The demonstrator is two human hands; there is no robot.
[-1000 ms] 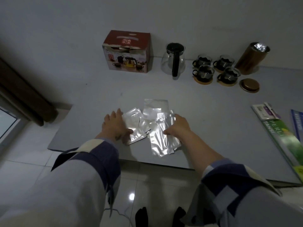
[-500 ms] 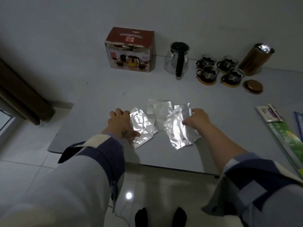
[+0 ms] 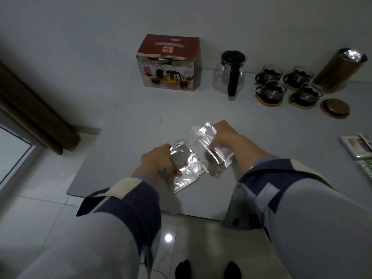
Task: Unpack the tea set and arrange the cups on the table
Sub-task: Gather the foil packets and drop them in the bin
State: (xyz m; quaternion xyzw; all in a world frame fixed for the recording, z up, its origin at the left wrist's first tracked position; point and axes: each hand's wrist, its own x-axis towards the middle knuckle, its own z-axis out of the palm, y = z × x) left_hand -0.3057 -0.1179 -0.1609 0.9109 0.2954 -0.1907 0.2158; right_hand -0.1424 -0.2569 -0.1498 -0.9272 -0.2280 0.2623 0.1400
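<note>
Head view, looking down at a grey desk (image 3: 124, 121) in dim light. The four cups (image 3: 289, 85) already stand at the far right of the desk, glass with dark holders, the front two on round wooden coasters; whether the rear two have coasters cannot be told. They look light but fragile and smooth; the small side handle seems the safest place to take hold.

Just left of them stands a glass pot (image 3: 229, 77) with a black handle, also breakable. Further left is the red box (image 3: 169, 63), its top torn open.

Near the front edge, both hands hold crinkled silver foil packets (image 3: 193, 158), thin, limp and slippery. The left hand (image 3: 159, 164) has its grip closed on one packet; the right hand (image 3: 221, 137) pinches another.

Right of the cups stand a tall brown canister (image 3: 338, 71) and its lid (image 3: 335, 107), lying flat close to the front cup. Printed cartons (image 3: 358, 146) lie at the right edge.
</note>
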